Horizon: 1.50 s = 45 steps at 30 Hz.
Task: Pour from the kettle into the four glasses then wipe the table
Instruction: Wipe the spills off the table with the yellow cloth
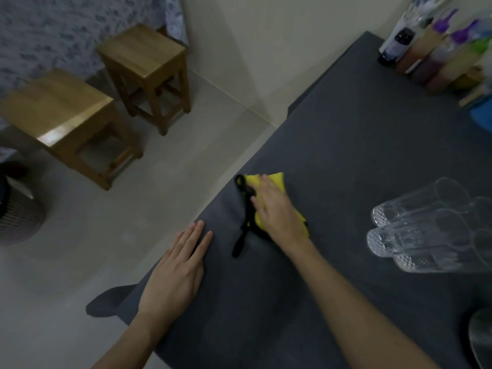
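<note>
My right hand [277, 211] presses flat on a yellow cloth [277, 179] with a black strap, near the left edge of the dark grey table [346, 134]. My left hand [178, 267] lies flat on the table by that edge, fingers spread, holding nothing. Several clear patterned glasses [415, 225] stand clustered at the right. A sliver of a shiny metal object, perhaps the kettle [480, 339], shows at the bottom right corner, mostly cut off by the frame.
Bottles and jars [431, 49] stand in a row at the table's far right corner, with a blue object beside them. Two wooden stools [143, 65] stand on the pale floor to the left. A ribbed basket [18, 211] sits at the far left.
</note>
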### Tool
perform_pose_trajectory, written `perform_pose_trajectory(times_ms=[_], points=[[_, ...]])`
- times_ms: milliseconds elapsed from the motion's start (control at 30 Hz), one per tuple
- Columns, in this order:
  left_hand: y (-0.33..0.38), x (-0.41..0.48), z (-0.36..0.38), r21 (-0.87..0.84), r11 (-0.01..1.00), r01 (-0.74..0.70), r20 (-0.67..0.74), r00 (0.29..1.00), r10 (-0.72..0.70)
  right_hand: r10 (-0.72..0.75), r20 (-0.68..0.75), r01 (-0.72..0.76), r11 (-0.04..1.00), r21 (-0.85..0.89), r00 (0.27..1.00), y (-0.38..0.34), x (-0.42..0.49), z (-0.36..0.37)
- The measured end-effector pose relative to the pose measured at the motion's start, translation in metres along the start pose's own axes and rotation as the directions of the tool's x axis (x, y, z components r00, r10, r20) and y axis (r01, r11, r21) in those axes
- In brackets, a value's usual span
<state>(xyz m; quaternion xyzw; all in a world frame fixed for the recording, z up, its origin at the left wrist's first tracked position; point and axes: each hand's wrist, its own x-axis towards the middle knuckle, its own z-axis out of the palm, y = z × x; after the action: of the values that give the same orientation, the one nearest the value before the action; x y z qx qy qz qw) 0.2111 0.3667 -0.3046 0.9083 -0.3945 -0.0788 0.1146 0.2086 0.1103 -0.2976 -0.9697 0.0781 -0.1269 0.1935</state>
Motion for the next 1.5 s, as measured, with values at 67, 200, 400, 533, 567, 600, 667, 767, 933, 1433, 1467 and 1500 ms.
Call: perform_pose_trajectory(times_ms=[67,200,400,533,567,600,667,767,933,1433,1467,1500], points=[[-0.001,0.000,-0.001,0.002,1.000,-0.006,0.002,1.000,0.006,-0.141,0.033,0.143,0.989,-0.049,0.989,-0.025,-0.015,0.009],[-0.002,0.000,-0.002,-0.016,1.000,-0.016,-0.006,1.000,0.016,-0.218,0.161,0.225,0.974,-0.030,0.963,-0.038,-0.057,0.008],[-0.002,-0.001,0.001,-0.020,1.000,0.004,-0.007,1.000,-0.004,-0.179,0.255,0.214,0.970,-0.117,0.950,0.014,-0.117,-0.039],[-0.003,0.000,0.002,-0.015,1.000,0.003,-0.011,1.000,-0.003,-0.087,0.273,0.154,0.960,-0.235,0.958,0.052,-0.125,-0.057],[-0.003,0.001,0.002,-0.020,1.000,0.001,-0.014,1.000,-0.001,-0.058,0.270,0.132,0.956,-0.262,0.961,0.058,-0.120,-0.057],[-0.003,0.001,0.003,-0.026,1.000,0.002,-0.019,1.000,-0.002,-0.023,0.259,0.100,0.952,-0.290,0.966,0.062,-0.114,-0.056],[-0.003,0.001,0.004,-0.044,0.999,0.004,-0.028,1.000,-0.005,0.079,0.199,-0.008,0.942,-0.336,0.977,0.068,-0.097,-0.053],[-0.003,0.001,0.005,-0.060,0.998,-0.006,-0.044,0.999,0.003,0.266,0.064,-0.231,0.916,-0.327,0.962,0.077,-0.067,-0.050],[-0.001,0.001,0.004,-0.071,0.997,-0.010,-0.053,0.999,0.006,0.464,-0.128,-0.480,0.861,-0.167,0.876,0.093,-0.004,-0.040],[-0.003,0.001,0.004,-0.061,0.998,-0.033,-0.046,0.998,0.030,-0.078,0.040,0.079,0.997,-0.011,0.996,-0.028,-0.028,0.011],[-0.004,0.002,0.004,-0.062,0.997,-0.038,-0.044,0.998,0.035,-0.108,0.056,0.108,0.994,0.002,0.993,-0.028,-0.041,0.006],[-0.004,0.002,0.003,-0.059,0.997,-0.045,-0.043,0.998,0.042,-0.128,0.075,0.128,0.992,-0.001,0.989,-0.026,-0.055,0.001]])
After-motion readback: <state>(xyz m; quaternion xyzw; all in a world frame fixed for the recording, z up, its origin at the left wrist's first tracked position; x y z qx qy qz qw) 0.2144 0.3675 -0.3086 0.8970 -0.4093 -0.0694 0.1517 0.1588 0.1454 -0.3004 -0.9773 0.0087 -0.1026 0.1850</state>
